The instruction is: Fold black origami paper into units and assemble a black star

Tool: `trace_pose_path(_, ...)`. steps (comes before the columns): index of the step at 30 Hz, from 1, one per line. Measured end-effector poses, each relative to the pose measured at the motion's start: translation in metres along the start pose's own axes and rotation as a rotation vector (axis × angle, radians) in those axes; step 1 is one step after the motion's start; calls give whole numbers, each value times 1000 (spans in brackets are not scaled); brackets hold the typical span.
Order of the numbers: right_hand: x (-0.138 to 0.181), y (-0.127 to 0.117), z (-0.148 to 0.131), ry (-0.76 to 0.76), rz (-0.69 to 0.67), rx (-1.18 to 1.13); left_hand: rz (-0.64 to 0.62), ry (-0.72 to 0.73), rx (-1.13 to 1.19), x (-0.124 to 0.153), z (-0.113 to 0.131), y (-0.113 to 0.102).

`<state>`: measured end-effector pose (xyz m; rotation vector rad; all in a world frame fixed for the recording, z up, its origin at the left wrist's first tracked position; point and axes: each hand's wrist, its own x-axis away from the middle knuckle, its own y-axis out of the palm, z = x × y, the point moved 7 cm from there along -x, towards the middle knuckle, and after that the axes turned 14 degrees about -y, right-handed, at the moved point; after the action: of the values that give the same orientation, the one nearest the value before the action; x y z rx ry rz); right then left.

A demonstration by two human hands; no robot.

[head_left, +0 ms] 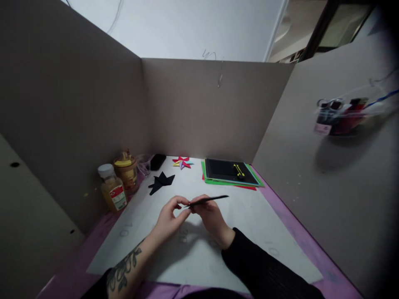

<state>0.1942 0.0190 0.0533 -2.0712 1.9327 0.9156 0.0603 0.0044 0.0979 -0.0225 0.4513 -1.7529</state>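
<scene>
**A:** State the position of the thin, flat black piece, apparently paper (207, 200).
**B:** It is raised above the large white sheet (249, 224) on the pink-covered desk (314, 251), between the two hands. It is seen nearly edge-on. Its left end is at the left hand's fingertips; its right end projects past the right hand's fingers.

**A:** State the condition of the left hand (170, 218).
**B:** Thumb and forefinger pinch the left end of the piece. The palm faces right.

**A:** And the right hand (213, 220)?
**B:** Its fingers grip the piece left of the middle. The exact thumb placement cannot be determined. The fingertips of both hands are close together.

**A:** List the adjacent items.
**B:** Far left of the hands, the black, pointed, folded paper shape (161, 181) lies flat on the sheet. Farther back lies the multicoloured paper star (183, 164). At far right is the stack of black, green and red sheets (218, 170), carrying the yellow-and-black tool (239, 171).
</scene>
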Motion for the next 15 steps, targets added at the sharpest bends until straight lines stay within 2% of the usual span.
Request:
trace_pose_path(8, 3, -3, -12, -153, -93, 47, 128, 422, -155, 17, 27, -7)
trace_pose_path(12, 4, -2, -15, -126, -104, 132, 365, 785, -455, 45, 36, -6)
trace_pose_path(14, 4, -1, -18, -138, -100, 167, 417, 938, -626, 56, 37, 1)
trace_pose_path(15, 4, 0, -20, -161, -104, 188, 424, 971, -695, 58, 36, 4)
